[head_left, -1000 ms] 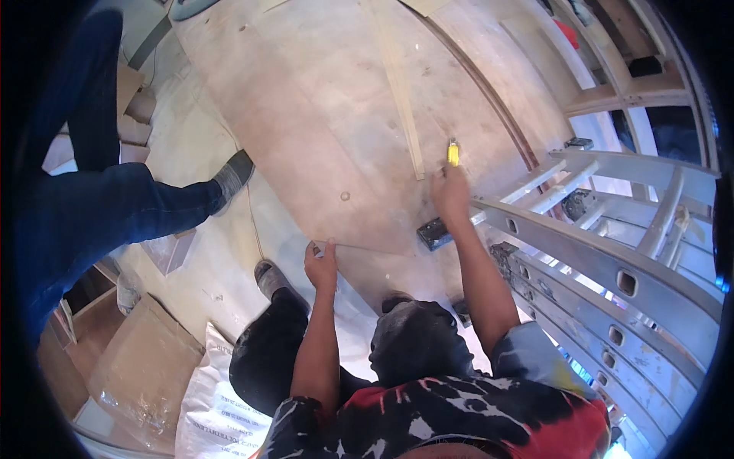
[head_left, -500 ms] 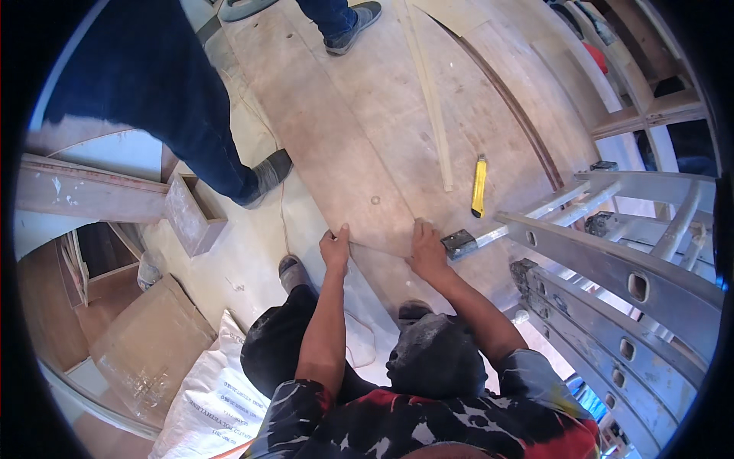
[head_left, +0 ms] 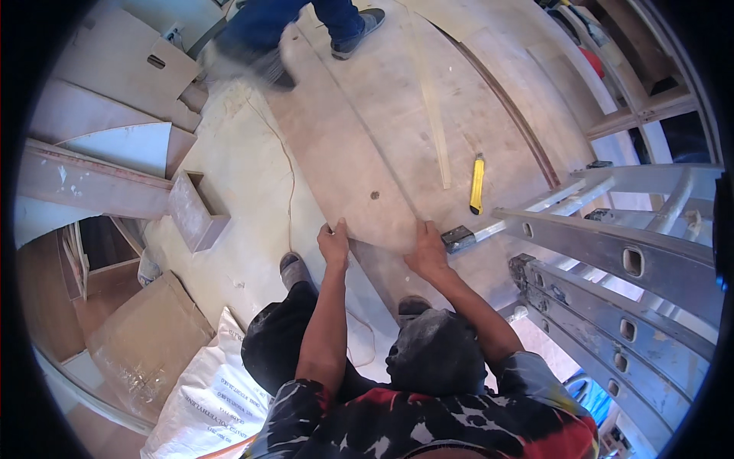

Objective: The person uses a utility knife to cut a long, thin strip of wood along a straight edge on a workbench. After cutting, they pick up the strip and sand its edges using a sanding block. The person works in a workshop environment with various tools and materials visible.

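Observation:
Both my hands grip the near end of a long plywood board (head_left: 348, 149), one at each corner. My left hand (head_left: 334, 243) is closed on the left corner, thumb on top. At the right corner, my right hand (head_left: 428, 251) is closed round the edge, its fingertips partly hidden. The board runs away from me over other wooden sheeting and has a small dark hole near my end. A yellow utility knife (head_left: 477, 183) lies to the right of the board, beyond my right hand. A thin pale wood strip (head_left: 437, 130) lies between knife and board.
Aluminium ladders (head_left: 612, 245) lie at the right, one black foot close to my right hand. An open wooden box (head_left: 197, 213), a cardboard piece (head_left: 149, 348) and a white sack (head_left: 210, 398) are at the left. A cord (head_left: 290, 191) runs along the floor. A co-worker's legs (head_left: 332, 19) stand at the far end.
The co-worker has moved from the left side to the board's far end, one foot blurred. The board has shifted slightly, and a dark line now shows along its right edge. My hands keep their hold.

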`<state>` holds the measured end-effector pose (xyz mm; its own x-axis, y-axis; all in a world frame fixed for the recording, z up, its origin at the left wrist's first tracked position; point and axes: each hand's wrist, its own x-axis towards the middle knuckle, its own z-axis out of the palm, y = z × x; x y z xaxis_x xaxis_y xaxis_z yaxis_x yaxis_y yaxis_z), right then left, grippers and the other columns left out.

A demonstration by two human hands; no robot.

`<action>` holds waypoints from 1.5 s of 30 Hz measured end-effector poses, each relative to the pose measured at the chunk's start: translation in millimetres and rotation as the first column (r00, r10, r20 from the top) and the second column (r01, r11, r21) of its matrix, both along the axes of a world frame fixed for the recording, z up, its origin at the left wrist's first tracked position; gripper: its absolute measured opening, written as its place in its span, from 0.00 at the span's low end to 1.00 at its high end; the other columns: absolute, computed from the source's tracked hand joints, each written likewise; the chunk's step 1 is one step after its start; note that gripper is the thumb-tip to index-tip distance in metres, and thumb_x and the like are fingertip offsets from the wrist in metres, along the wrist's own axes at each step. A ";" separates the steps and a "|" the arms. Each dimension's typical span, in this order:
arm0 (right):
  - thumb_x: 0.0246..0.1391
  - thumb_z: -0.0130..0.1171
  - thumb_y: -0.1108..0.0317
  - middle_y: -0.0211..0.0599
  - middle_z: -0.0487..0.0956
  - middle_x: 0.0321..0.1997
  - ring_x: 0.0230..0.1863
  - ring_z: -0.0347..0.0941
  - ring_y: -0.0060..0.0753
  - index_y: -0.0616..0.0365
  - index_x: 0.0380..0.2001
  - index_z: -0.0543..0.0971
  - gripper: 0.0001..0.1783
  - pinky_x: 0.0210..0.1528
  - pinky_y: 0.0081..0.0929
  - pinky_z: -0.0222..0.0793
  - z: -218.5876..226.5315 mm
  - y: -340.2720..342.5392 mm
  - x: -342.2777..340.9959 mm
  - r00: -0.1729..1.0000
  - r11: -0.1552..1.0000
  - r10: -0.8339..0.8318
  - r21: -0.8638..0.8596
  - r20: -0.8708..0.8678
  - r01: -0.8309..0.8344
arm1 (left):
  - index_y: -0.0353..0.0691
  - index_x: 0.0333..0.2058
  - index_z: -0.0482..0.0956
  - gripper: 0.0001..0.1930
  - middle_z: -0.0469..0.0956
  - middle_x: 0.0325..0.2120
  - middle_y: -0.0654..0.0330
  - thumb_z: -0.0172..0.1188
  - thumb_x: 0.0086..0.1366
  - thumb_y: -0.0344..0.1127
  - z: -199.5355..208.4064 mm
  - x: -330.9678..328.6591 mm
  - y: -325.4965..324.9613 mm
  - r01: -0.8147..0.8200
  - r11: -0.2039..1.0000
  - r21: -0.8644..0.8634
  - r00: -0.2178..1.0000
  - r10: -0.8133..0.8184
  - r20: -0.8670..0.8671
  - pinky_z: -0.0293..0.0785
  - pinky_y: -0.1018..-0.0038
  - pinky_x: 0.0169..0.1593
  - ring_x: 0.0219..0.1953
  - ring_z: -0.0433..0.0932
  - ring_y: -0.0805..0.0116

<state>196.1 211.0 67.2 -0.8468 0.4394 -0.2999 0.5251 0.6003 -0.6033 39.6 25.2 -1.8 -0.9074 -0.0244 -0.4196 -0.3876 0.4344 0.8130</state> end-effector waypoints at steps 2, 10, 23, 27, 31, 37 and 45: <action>0.35 0.71 0.70 0.56 0.65 0.53 0.57 0.65 0.61 0.67 0.58 0.62 0.45 0.59 0.44 0.67 8.3 2.8 4.8 0.998 0.999 -0.012 -0.041 -0.059 0.010 | 0.30 0.43 0.80 0.19 0.80 0.29 0.57 0.65 0.63 0.42 24.4 1.1 5.5 -0.057 0.995 0.076 0.996 0.052 0.073 0.71 0.73 0.30 0.27 0.76 0.70; 0.36 0.69 0.71 0.57 0.64 0.53 0.55 0.67 0.62 0.67 0.59 0.61 0.45 0.55 0.45 0.70 32.4 -14.7 25.7 0.974 0.998 0.002 -0.066 -0.228 -0.017 | 0.37 0.46 0.80 0.18 0.76 0.26 0.67 0.66 0.64 0.43 64.9 21.1 -12.0 -0.248 0.950 0.187 0.945 0.195 0.264 0.60 0.82 0.20 0.23 0.69 0.81; 0.36 0.70 0.69 0.57 0.64 0.54 0.56 0.66 0.63 0.70 0.63 0.57 0.50 0.54 0.44 0.71 6.5 -21.1 35.8 0.997 0.998 0.031 -0.049 0.073 -0.027 | 0.38 0.50 0.79 0.18 0.79 0.30 0.65 0.65 0.64 0.41 42.5 23.4 -31.2 -0.096 0.976 0.196 0.944 0.026 0.330 0.61 0.82 0.20 0.27 0.75 0.77; 0.36 0.71 0.69 0.56 0.64 0.53 0.55 0.67 0.61 0.70 0.62 0.58 0.49 0.54 0.45 0.71 -19.3 -21.1 34.3 0.999 1.000 0.022 -0.005 -0.038 -0.022 | 0.37 0.52 0.78 0.21 0.80 0.31 0.63 0.65 0.64 0.40 34.0 20.2 -25.9 -0.104 0.981 0.165 0.949 0.048 0.311 0.62 0.80 0.20 0.29 0.77 0.74; 0.35 0.72 0.68 0.56 0.65 0.53 0.54 0.68 0.60 0.70 0.62 0.59 0.50 0.53 0.45 0.71 -27.4 -24.6 36.7 0.998 0.999 0.011 0.049 -0.064 -0.008 | 0.36 0.53 0.77 0.21 0.81 0.32 0.61 0.64 0.64 0.40 33.4 28.0 -22.2 -0.071 0.986 0.150 0.963 0.029 0.268 0.62 0.80 0.19 0.31 0.79 0.73; 0.35 0.73 0.66 0.54 0.66 0.53 0.56 0.65 0.58 0.69 0.60 0.61 0.49 0.57 0.46 0.65 -27.2 -21.4 32.2 0.998 0.996 0.043 0.080 -0.041 -0.039 | 0.36 0.56 0.74 0.23 0.82 0.34 0.60 0.63 0.66 0.40 27.5 28.7 -20.4 -0.107 0.986 0.129 0.958 0.067 0.279 0.60 0.80 0.19 0.32 0.80 0.72; 0.35 0.72 0.68 0.53 0.65 0.54 0.58 0.62 0.57 0.70 0.61 0.61 0.49 0.60 0.48 0.60 -20.7 -14.2 31.7 1.000 0.999 0.017 0.031 -0.010 -0.017 | 0.37 0.59 0.68 0.26 0.81 0.39 0.58 0.63 0.66 0.41 26.8 36.0 -11.3 -0.078 0.981 0.179 0.933 0.009 0.361 0.59 0.80 0.19 0.36 0.81 0.69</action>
<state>227.8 196.8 46.5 -0.8571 0.4339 -0.2778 0.5087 0.6272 -0.5898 75.6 13.9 25.0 -0.6967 0.0501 -0.7156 -0.6817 0.2643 0.6822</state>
